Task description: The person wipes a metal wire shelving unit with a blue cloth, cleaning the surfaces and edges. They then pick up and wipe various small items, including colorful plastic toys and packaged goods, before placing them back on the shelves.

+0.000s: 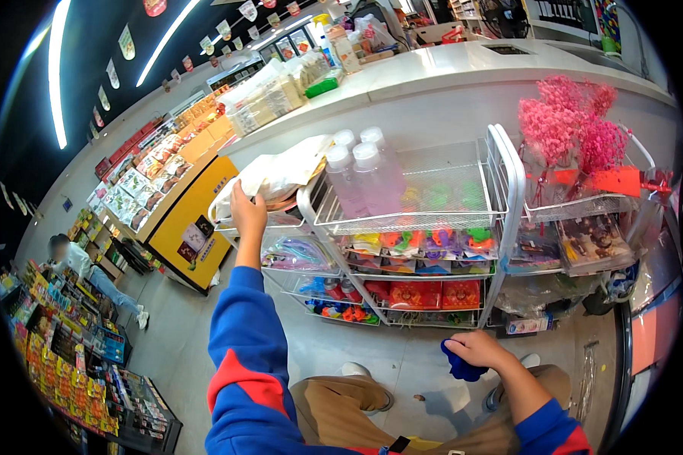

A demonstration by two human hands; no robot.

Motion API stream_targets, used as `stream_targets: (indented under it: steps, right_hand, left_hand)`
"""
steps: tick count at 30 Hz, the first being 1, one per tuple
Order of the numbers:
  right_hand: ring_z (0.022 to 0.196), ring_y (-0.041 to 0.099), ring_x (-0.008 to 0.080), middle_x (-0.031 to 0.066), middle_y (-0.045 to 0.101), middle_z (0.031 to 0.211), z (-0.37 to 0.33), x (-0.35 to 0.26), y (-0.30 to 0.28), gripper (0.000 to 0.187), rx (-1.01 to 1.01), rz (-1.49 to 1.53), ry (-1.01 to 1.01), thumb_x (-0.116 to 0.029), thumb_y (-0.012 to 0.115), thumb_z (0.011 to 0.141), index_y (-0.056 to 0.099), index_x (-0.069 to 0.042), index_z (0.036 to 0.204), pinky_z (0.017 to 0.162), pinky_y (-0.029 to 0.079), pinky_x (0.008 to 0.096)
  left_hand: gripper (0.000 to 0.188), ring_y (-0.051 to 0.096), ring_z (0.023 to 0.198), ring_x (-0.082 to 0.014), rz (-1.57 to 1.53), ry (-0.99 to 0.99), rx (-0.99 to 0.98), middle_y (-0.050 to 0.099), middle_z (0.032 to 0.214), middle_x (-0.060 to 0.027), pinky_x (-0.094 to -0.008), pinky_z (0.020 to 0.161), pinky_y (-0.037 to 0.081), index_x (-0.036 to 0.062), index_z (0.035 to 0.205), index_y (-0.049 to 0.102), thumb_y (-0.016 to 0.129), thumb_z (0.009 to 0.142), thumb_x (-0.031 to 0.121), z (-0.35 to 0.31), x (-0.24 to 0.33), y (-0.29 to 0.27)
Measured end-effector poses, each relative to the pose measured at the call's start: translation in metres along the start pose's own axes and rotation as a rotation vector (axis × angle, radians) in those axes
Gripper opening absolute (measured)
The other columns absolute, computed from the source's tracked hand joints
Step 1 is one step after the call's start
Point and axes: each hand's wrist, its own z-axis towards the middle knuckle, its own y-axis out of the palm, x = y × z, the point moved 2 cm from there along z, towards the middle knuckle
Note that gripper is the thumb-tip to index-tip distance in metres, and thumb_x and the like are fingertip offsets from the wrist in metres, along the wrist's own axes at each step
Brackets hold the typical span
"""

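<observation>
My left hand reaches forward to the left end of a white wire cart. Its thumb and fingers close on the edge of a white bag lying on the cart's top tier; the fingertips are partly hidden. Down in front of the cart, my right hand is closed around a bunched dark blue cloth. Beside the white bag stand several clear bottles with white caps and pale pink liquid, in the top wire basket.
Lower tiers hold colourful toys and red packets. Pink dried flowers rise at the right. Behind runs a white counter. At left are a yellow display stand, snack racks and another person.
</observation>
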Motion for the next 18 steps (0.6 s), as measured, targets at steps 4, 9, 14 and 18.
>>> stream_targets:
  steps: [4, 9, 14, 18]
  right_hand:
    - [0.072, 0.062, 0.037, 0.0183, 0.065, 0.078, 0.004, 0.001, -0.001, 0.04, -0.009, 0.018, 0.006, -0.043, 0.049, 0.094, 0.064, -0.007, 0.085, 0.066, 0.049, 0.043]
    - [0.074, 0.063, 0.0369, 0.0173, 0.066, 0.078, 0.011, -0.01, -0.001, 0.041, -0.039, 0.007, 0.062, -0.045, 0.048, 0.094, 0.064, -0.008, 0.086, 0.067, 0.049, 0.0442]
    - [0.077, 0.064, 0.0375, 0.0172, 0.067, 0.082, 0.01, -0.012, 0.003, 0.042, -0.051, -0.023, 0.012, -0.047, 0.046, 0.094, 0.064, -0.008, 0.09, 0.07, 0.049, 0.0453]
    - [0.081, 0.063, 0.0387, 0.0182, 0.067, 0.086, 0.004, -0.023, -0.001, 0.044, -0.066, -0.026, -0.011, -0.047, 0.045, 0.094, 0.065, -0.008, 0.097, 0.073, 0.049, 0.0475]
  left_hand:
    - [0.051, 0.059, 0.105, -0.0341, -0.439, 0.085, -0.168, 0.061, 0.114, -0.0183, -0.0412, 0.091, 0.046, -0.0036, 0.122, 0.05, 0.069, 0.084, 0.024, -0.015, 0.12, -0.025]
    - [0.085, 0.064, 0.098, -0.0375, -0.163, -0.017, -0.628, 0.063, 0.109, -0.0213, -0.0448, 0.081, 0.051, -0.0039, 0.127, 0.043, 0.069, 0.076, 0.059, -0.05, 0.218, -0.006]
    - [0.098, 0.062, 0.101, -0.0423, 0.03, -0.096, -0.427, 0.054, 0.125, -0.0257, -0.0487, 0.08, 0.051, -0.003, 0.134, 0.032, 0.067, 0.073, 0.065, -0.064, 0.248, 0.017]
    - [0.089, 0.062, 0.1, -0.0424, 0.026, -0.15, -0.352, 0.054, 0.122, -0.0238, -0.0503, 0.081, 0.051, -0.0018, 0.13, 0.035, 0.073, 0.073, 0.054, -0.076, 0.254, 0.028]
